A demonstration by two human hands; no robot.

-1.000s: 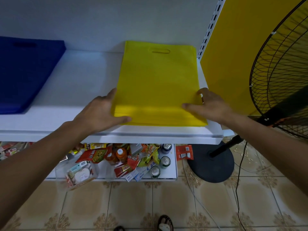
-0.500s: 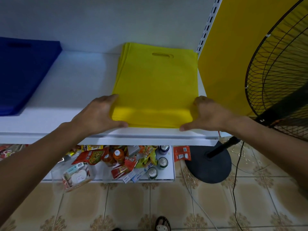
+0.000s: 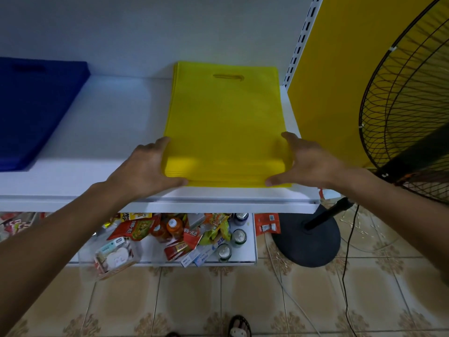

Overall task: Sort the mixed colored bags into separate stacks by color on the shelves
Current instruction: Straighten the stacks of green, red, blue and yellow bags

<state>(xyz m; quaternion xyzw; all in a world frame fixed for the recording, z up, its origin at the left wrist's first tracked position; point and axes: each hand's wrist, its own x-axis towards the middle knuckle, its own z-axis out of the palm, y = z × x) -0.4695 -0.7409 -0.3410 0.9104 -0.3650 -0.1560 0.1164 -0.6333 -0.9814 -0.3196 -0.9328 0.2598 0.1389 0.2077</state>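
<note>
Square the stack of flat yellow fabric bags [image 3: 223,122] between your left hand [image 3: 143,166] and right hand [image 3: 308,161]: straight fingers cupping its near corners, press evenly inward.

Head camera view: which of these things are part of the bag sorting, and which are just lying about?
Part of the job:
- yellow bag stack, pressed at both sides by the left hand and right hand
- blue bag stack
- white shelf under both stacks

Just lying about:
- standing fan
- snacks and cans on the lower shelf
- black cable on the floor
</note>
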